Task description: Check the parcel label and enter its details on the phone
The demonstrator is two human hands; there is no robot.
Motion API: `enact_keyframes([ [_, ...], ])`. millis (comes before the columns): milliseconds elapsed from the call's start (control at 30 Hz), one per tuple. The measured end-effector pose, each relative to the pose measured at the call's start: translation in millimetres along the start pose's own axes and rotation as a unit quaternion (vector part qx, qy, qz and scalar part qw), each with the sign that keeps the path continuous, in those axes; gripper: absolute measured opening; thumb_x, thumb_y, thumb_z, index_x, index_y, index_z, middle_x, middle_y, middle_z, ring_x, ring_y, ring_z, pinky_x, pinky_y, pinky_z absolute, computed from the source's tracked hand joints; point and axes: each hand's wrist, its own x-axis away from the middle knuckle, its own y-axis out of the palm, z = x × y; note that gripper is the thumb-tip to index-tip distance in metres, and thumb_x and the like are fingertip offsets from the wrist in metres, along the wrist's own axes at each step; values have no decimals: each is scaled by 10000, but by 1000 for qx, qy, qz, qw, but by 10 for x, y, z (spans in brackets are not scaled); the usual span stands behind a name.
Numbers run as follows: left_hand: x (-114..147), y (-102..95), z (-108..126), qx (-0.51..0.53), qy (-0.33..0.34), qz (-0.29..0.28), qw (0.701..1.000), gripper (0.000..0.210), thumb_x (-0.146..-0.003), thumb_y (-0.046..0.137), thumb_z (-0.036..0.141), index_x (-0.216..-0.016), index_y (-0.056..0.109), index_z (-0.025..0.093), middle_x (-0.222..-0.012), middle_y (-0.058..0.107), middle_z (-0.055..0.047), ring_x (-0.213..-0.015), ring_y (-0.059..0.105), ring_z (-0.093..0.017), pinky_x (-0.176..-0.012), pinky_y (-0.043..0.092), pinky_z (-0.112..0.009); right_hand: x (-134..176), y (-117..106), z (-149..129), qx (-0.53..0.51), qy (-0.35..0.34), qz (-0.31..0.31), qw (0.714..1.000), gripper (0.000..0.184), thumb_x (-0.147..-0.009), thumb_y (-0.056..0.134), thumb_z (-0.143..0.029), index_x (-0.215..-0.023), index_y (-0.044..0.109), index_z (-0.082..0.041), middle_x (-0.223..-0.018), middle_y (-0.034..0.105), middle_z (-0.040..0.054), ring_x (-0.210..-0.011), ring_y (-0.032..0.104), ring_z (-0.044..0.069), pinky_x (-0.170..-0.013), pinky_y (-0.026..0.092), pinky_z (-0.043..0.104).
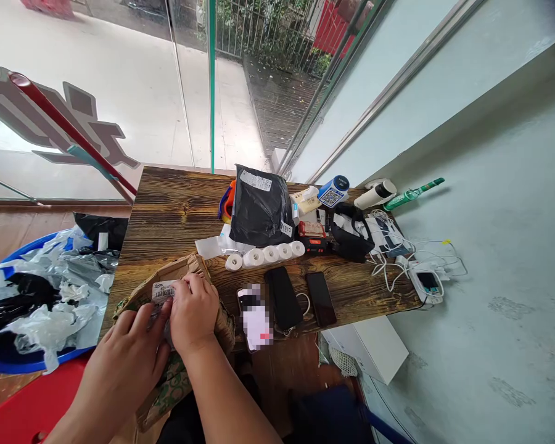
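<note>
A brown cardboard parcel with a green pattern lies at the table's front left, crumpled along its right side. On its top is a white barcode label. My left hand bends over the parcel from the left, its fingers closed at the label's lower edge. Beside it, my right hand is curled with fingertips at the label's right end. The fingers of both hands almost meet, and they hide what lies between them. Right of the parcel stands a row of white label rolls.
A black plastic mailer lies behind the rolls. Several phones, including a black one, lie near the front edge. A black bag and white cables are on the right. A blue tub of plastic wrapping stands left.
</note>
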Motion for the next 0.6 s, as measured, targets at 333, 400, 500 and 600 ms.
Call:
enact_keyframes([
  [333,49,70,7,-56,-11,-16,998,470,-812,449,155,-1265,533,64,-1113,571,-164,-943,462,-274,-855,431,-402,4,-84,76,-49,-14,-27,998,287,-855,547,-103,-1114,613,-209,-1049,674,27,-953,610,195,-829,462,316],
  [400,60,97,17,-55,-11,-10,998,475,-808,461,165,-1266,530,62,-1121,568,-163,-953,456,-279,-870,416,-410,11,-75,80,-50,-20,-23,998,300,-864,526,-102,-1138,601,-199,-1054,677,35,-962,607,197,-842,463,321],
  [500,72,142,43,-41,-30,-1,999,503,-792,496,200,-1275,523,64,-1128,563,-162,-918,448,-278,-835,416,-407,19,-67,84,-53,-22,-23,998,282,-867,509,-105,-1108,613,-208,-1054,681,35,-953,610,197,-837,466,331],
  [600,73,171,76,-32,-49,3,998,523,-788,502,219,-1285,515,57,-1131,564,-163,-902,440,-277,-818,414,-400,25,-59,88,-61,-27,-20,998,243,-878,492,-116,-1049,631,-218,-1036,689,30,-938,613,196,-828,467,338],
])
